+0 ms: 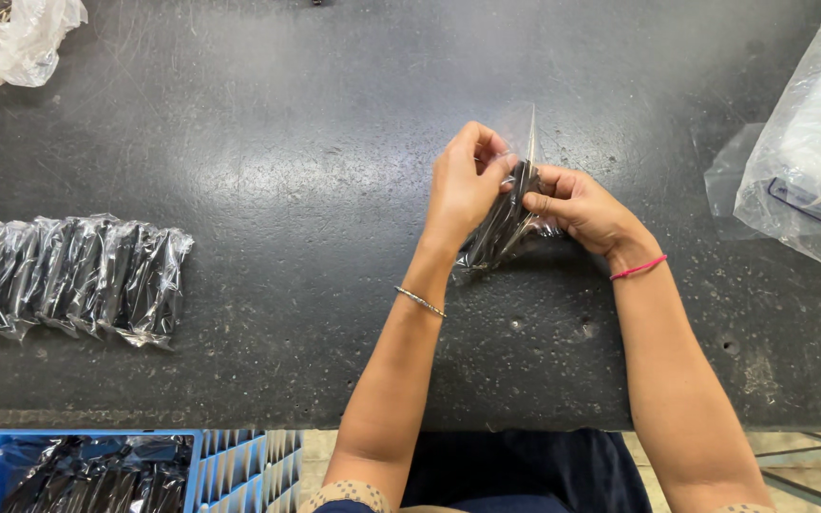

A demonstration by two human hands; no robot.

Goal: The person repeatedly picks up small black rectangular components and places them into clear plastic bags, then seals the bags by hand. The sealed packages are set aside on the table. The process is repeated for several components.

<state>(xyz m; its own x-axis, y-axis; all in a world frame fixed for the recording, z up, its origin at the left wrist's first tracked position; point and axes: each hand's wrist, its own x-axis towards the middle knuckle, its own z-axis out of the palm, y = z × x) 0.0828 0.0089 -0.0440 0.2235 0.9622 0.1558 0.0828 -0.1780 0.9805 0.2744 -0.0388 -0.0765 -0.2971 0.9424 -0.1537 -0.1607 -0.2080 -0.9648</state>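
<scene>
My left hand (465, 182) and my right hand (582, 207) meet over the middle of a dark worktable (315, 114). Between them they grip one small clear plastic pouch (504, 228) with a long black item inside. The pouch stands tilted, its open top flap rising between my fingers. My left wrist wears a thin metal bangle, and a pink thread circles my right wrist.
A row of several filled clear pouches (73, 274) lies on the table at the left. A blue crate (106, 470) with more black items sits below the table edge. Crumpled plastic (11, 38) lies top left; a large clear bag (810, 152) rests at right.
</scene>
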